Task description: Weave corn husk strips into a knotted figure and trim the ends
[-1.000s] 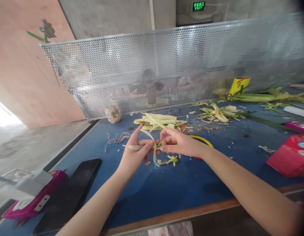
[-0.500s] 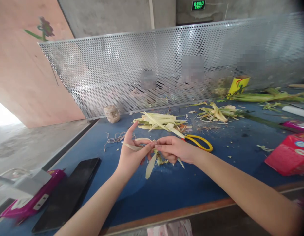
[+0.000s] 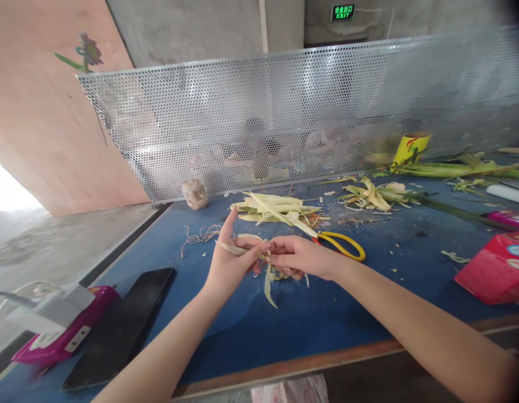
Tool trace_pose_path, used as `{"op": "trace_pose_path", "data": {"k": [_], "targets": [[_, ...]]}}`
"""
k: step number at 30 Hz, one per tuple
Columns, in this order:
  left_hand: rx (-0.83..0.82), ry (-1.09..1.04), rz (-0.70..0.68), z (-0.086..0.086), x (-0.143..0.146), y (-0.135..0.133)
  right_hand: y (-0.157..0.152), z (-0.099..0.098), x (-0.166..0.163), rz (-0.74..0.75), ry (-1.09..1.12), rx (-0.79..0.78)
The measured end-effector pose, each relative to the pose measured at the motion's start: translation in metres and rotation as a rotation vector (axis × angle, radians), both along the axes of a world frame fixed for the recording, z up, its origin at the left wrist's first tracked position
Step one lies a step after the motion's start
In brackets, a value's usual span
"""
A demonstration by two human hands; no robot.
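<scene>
Pale strips of corn husk (image 3: 268,286) are pinched between my two hands above the blue table. My left hand (image 3: 226,263) grips them with thumb and fingers, its index finger pointing up and one strip lying across the palm. My right hand (image 3: 305,257) meets it fingertip to fingertip, pinching the same strips; their crossing point is mostly covered by the fingers. One strip dangles below the hands, with small scraps behind it. Just beyond lies a pile of corn husks (image 3: 272,208). Scissors with yellow handles (image 3: 362,250) rest near my right wrist, their blades hidden.
Thin twine (image 3: 198,236) and a wrapped lump (image 3: 194,194) lie at left. A black phone (image 3: 121,330) and purple power strip (image 3: 75,330) are nearer. Rightward are more husks (image 3: 372,196), a yellow tube (image 3: 410,150) and a red box (image 3: 494,268). A perforated metal screen (image 3: 226,123) stands behind.
The dangling husk strip has turned and now hangs narrower, curving to the right. My fingers have shifted slightly at the pinch. The whole view has moved a little.
</scene>
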State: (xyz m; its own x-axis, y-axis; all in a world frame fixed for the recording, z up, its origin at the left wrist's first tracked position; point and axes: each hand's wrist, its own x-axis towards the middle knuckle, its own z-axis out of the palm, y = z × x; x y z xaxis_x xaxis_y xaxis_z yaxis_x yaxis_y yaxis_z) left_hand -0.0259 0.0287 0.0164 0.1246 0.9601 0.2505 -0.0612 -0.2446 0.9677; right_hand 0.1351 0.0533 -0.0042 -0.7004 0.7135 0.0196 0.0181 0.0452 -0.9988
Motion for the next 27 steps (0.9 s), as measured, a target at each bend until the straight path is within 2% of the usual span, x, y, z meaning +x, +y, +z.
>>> {"op": "trace_pose_path", "data": {"k": [6,12,15,20,27], "targets": [[-0.029,-0.057,-0.020,0.004,0.003,-0.003,0.000,0.002,-0.001,-0.078,0.043,0.016],[-0.136,0.038,0.044,0.007,-0.004,0.000,0.000,0.004,0.000,-0.144,0.034,0.000],[-0.089,0.062,0.051,0.006,-0.006,0.002,0.000,0.003,-0.001,-0.169,0.044,0.017],[-0.003,0.041,0.108,0.009,-0.010,0.006,0.000,0.002,-0.001,-0.118,0.059,-0.018],[-0.007,0.008,-0.028,0.004,-0.009,0.005,0.004,0.015,0.012,-0.203,0.097,0.015]]}}
